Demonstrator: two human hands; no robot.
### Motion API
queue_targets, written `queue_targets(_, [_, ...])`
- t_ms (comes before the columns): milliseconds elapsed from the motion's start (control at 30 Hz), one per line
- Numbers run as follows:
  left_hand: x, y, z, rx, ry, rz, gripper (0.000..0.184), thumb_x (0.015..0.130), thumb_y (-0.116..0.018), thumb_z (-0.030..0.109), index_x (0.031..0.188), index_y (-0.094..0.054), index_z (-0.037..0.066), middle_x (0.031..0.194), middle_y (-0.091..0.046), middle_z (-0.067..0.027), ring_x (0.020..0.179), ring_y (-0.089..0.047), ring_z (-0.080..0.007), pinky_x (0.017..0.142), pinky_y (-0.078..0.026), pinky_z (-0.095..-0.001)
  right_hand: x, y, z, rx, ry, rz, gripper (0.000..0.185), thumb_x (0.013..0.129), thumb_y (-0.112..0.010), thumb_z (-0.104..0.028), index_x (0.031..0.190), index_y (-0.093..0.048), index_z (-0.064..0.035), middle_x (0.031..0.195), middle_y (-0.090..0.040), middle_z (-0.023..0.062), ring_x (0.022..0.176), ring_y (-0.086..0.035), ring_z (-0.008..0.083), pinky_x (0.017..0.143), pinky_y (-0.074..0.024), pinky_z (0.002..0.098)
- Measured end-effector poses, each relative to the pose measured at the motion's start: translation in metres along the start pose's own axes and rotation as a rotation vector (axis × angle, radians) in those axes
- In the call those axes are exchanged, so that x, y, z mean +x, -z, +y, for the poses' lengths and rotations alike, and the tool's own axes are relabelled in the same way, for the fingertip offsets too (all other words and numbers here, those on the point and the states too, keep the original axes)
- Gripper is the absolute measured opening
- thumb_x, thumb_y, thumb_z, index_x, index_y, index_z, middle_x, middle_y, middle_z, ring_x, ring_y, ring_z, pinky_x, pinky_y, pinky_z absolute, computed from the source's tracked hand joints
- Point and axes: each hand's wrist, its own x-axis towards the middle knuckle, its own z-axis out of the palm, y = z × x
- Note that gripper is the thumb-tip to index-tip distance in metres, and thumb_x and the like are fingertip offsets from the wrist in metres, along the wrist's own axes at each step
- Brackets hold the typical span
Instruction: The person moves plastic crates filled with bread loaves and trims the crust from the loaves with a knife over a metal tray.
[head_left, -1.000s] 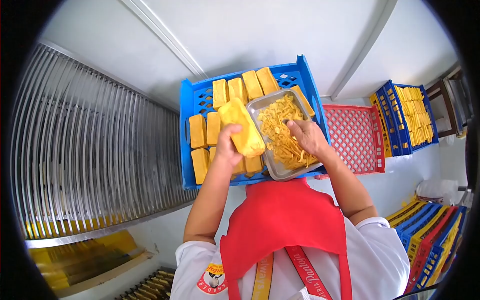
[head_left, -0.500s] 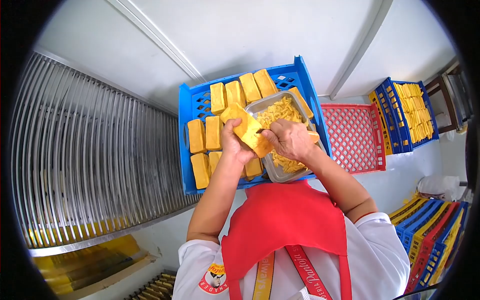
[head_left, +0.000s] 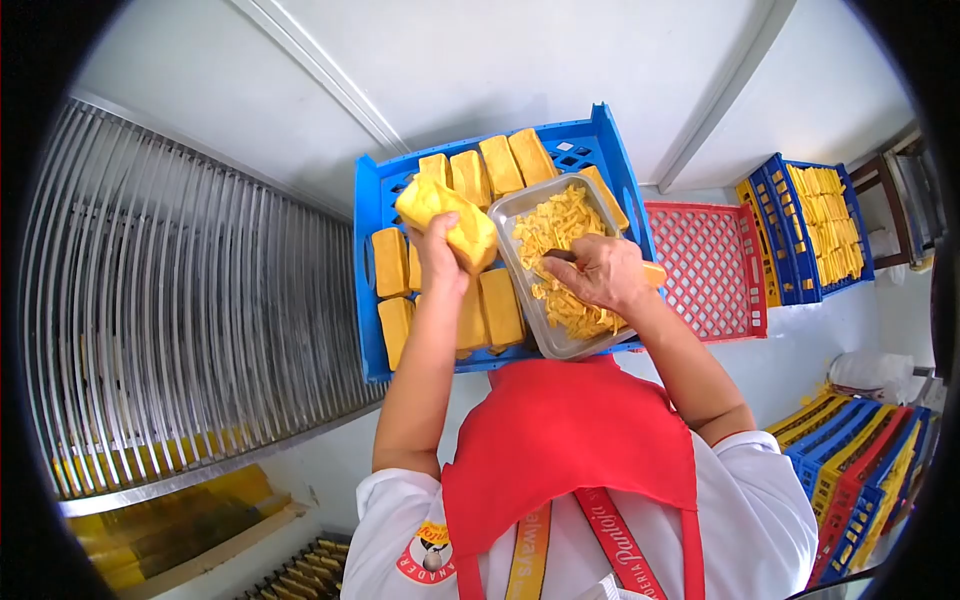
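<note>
We see a brightly and evenly lit room. A smooth white wall (head_left: 560, 60) fills the far side, crossed by two raised pale strips (head_left: 322, 78), with soft grey shadow low on it. On the left we see a large rack of shiny metal slats (head_left: 200, 300). To the right lies a pale floor (head_left: 785, 362); near the far right edge we make out a dark brown frame (head_left: 897, 212).

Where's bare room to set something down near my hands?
The red crate right of the blue crate shows bare mesh. Inside the blue one, the far right corner beyond the metal tray is free; loaves crowd its left side.
</note>
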Motion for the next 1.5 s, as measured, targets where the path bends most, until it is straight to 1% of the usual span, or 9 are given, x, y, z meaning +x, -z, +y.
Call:
queue_targets(267, [0.013,0.011,-0.006,1.241,-0.216,0.304,0.125,0.061,-0.081,0.034,0.158,-0.005,0.014,0.153,-0.017,-0.0323,0.134,-0.033,-0.0523,0.109,-0.036,-0.055,-0.048,-0.031,0.033,-0.227,-0.227,-0.402,0.033,0.084,-0.062,-0.035,0.093,-0.067,-0.0036,0.093,-0.068,0.0201,0.084,-0.069,0.0365,0.074,-0.0558,0.0472])
queue_targets(400, [0.0,-0.013,-0.015,1.782,-0.028,0.241,0.121,0.067,-0.078,0.048,0.159,-0.005,0.017,0.155,-0.017,-0.0284,0.134,-0.035,-0.0483,0.104,-0.038,-0.0594,-0.068,-0.038,0.036,-0.265,-0.282,-0.516,0.03,0.082,-0.065,-0.033,0.087,-0.064,-0.0031,0.088,-0.068,0.0205,0.083,-0.069,0.0385,0.073,-0.0545,0.0478])
queue_targets(800, [-0.005,-0.025,0.0,1.953,0.295,0.106,0.116,0.068,-0.075,0.047,0.159,-0.01,0.015,0.158,-0.019,-0.0223,0.136,-0.037,-0.0428,0.103,-0.04,-0.0571,-0.088,-0.028,0.038,-0.197,-0.261,-0.459,0.03,0.082,-0.068,-0.032,0.083,-0.063,-0.003,0.081,-0.068,0.0179,0.076,-0.068,0.0372,0.071,-0.0541,0.0478])
queue_targets(967, [0.005,0.018,-0.035,1.933,-0.271,0.13,0.121,0.067,-0.076,0.059,0.159,-0.011,0.012,0.162,-0.009,-0.0232,0.147,-0.015,-0.0452,0.112,-0.019,-0.0667,-0.095,-0.033,0.028,-0.192,-0.333,-0.315,0.027,0.081,-0.071,-0.03,0.087,-0.062,-0.0046,0.086,-0.065,0.0164,0.075,-0.067,0.0364,0.068,-0.0542,0.0466])
queue_targets(1167, [0.032,0.012,-0.01,1.955,-0.174,-0.047,0.115,0.075,-0.065,0.07,0.158,-0.013,0.01,0.163,-0.002,-0.0241,0.149,0.003,-0.0469,0.11,-0.007,-0.0745,-0.1,-0.033,-0.01,-0.148,-0.452,-0.169,0.022,0.081,-0.072,-0.024,0.093,-0.064,-0.0066,0.088,-0.061,0.0141,0.076,-0.066,0.0349,0.065,-0.0537,0.0458])
queue_targets(1300, [0.077,0.001,0.0,1.873,-0.428,-0.133,0.092,0.089,-0.054,0.062,0.159,-0.016,0.016,0.164,0.001,-0.0209,0.149,0.005,-0.0456,0.112,-0.002,-0.0718,-0.105,-0.039,-0.017,-0.187,-0.475,-0.197,0.023,0.081,-0.072,-0.025,0.096,-0.066,-0.0071,0.089,-0.061,0.0142,0.075,-0.066,0.0348,0.065,-0.0538,0.0447])
queue_targets(1367, [0.091,-0.004,0.001,1.933,-0.275,-0.457,0.087,0.091,-0.05,0.057,0.159,-0.014,0.016,0.165,-0.002,-0.0153,0.15,0.005,-0.0434,0.113,-0.001,-0.0722,-0.105,-0.039,-0.024,-0.18,-0.508,-0.145,0.021,0.081,-0.072,-0.023,0.094,-0.067,-0.0072,0.091,-0.061,0.0143,0.076,-0.066,0.0352,0.066,-0.0539,0.0447])
queue_targets(1400, [0.095,0.006,-0.011,1.89,-0.443,-0.477,0.069,0.094,-0.047,0.055,0.146,-0.046,0.009,0.159,-0.024,-0.0159,0.149,-0.01,-0.0407,0.11,-0.011,-0.0734,-0.106,-0.042,-0.025,-0.183,-0.517,-0.15,0.021,0.081,-0.072,-0.023,0.094,-0.067,-0.0072,0.091,-0.061,0.0143,0.076,-0.066,0.0352,0.066,-0.0539,0.0447])
queue_targets(1500, [0.106,0.001,-0.003,1.935,-0.606,-0.67,0.057,0.096,-0.046,0.054,0.107,-0.074,0.005,0.137,-0.052,-0.0156,0.139,-0.031,-0.0372,0.103,-0.026,-0.0668,-0.107,-0.042,-0.026,-0.208,-0.54,-0.168,0.02,0.08,-0.073,-0.022,0.092,-0.068,-0.0067,0.091,-0.061,0.0144,0.077,-0.066,0.0354,0.067,-0.0537,0.045])
